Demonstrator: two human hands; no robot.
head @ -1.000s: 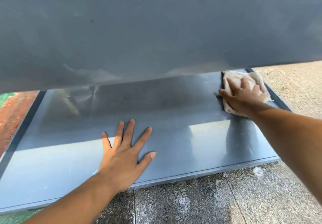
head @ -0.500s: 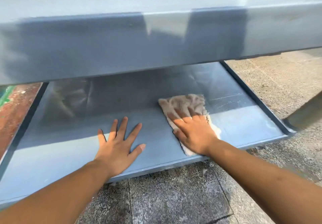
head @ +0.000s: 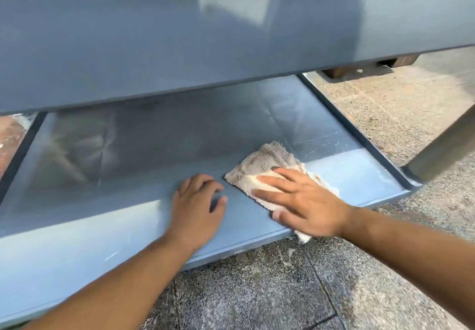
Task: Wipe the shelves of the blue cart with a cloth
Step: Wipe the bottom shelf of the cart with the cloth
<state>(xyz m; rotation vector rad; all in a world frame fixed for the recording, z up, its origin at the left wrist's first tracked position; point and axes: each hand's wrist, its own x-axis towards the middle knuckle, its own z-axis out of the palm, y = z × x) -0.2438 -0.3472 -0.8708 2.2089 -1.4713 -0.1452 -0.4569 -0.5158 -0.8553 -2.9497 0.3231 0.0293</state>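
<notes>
The blue cart's lower shelf (head: 128, 165) is a flat blue-grey tray with a raised rim, lying just above the ground. An upper shelf (head: 180, 34) of the cart spans the top of the head view and hides the lower shelf's far part. A beige terry cloth (head: 267, 162) lies on the lower shelf right of centre, one corner hanging over the front edge. My right hand (head: 300, 201) presses flat on the cloth, fingers spread. My left hand (head: 198, 209) rests on the bare shelf just left of the cloth, fingers curled, holding nothing.
Grey speckled pavement (head: 257, 291) runs along the shelf's front edge and to the right. A grey slanted post (head: 444, 149) stands at the shelf's right front corner. Reddish ground (head: 10, 134) shows at the far left. Wooden blocks (head: 401, 61) sit behind the cart at upper right.
My right hand slid the cloth from the shelf's far right corner leftward to the front centre. My left hand shifted right and its fingers curled from a flat spread.
</notes>
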